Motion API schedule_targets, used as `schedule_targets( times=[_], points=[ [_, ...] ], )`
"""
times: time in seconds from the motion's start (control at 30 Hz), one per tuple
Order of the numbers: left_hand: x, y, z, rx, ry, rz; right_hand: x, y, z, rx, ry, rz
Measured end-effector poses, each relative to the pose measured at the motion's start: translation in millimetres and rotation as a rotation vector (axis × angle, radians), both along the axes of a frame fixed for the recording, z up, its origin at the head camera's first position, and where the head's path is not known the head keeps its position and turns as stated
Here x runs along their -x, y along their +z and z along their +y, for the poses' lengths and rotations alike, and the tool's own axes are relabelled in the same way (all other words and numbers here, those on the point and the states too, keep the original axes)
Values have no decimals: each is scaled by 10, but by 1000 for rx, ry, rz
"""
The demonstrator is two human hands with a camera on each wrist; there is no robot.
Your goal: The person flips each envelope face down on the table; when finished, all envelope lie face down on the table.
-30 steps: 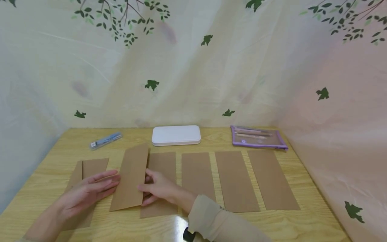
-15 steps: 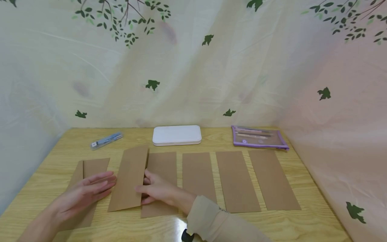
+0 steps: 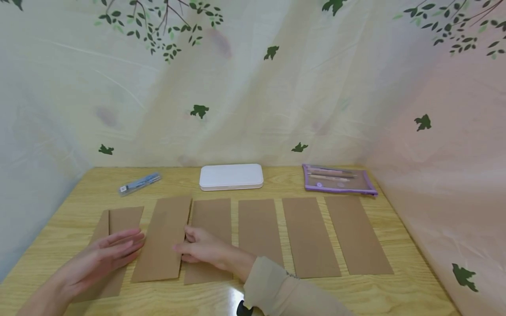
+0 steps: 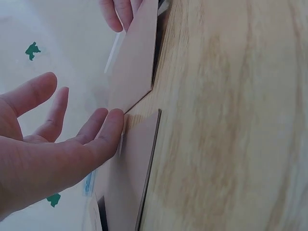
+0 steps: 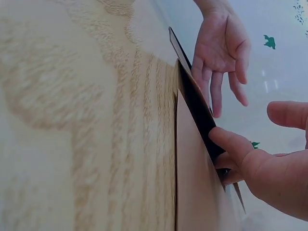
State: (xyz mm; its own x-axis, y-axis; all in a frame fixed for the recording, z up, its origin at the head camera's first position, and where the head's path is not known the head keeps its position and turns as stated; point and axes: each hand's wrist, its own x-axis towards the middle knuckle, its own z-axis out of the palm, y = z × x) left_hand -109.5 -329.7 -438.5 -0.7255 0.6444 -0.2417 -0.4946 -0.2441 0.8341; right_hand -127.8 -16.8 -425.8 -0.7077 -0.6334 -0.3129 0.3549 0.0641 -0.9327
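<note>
A brown rectangular piece of cardboard [image 3: 163, 235] is tilted, its right edge raised off the table. My right hand [image 3: 207, 248] pinches that right edge, thumb on top and fingers underneath. In the right wrist view the dark underside of the tilted cardboard [image 5: 199, 113] shows above the flat piece beside it. My left hand [image 3: 103, 259] hovers by the left edge with its fingers extended and holds nothing; in the left wrist view its fingertips are near the cardboard [image 4: 134, 62], touching or not I cannot tell. Under that hand lies overlapping cardboard [image 3: 125, 215], partly hidden.
To the right, several flat cardboard pieces [image 3: 258, 228] lie in a row on the wooden table [image 3: 316, 298]. Along the back are a clear packet with blue contents [image 3: 139, 183], a white flat case [image 3: 231, 177] and a purple-edged pencil pouch [image 3: 339, 180]. A patterned curtain [image 3: 245, 87] stands behind.
The held cardboard has come lower and flatter, shifting left and toward me with my right hand. My left hand has drawn a little left.
</note>
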Motion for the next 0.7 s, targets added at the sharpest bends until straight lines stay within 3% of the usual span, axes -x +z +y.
schedule_targets(
  times=[0.47,0.6,0.7],
  points=[
    [-38,-15,-70,-73,-35,-3,-9,-20,57,-17,40,62],
    [-43,-2,-86,5,-20,42,33,-14,28,13,42,53],
    [-43,28,-108,172,28,146,95,35,-22,40,44,64]
  ],
)
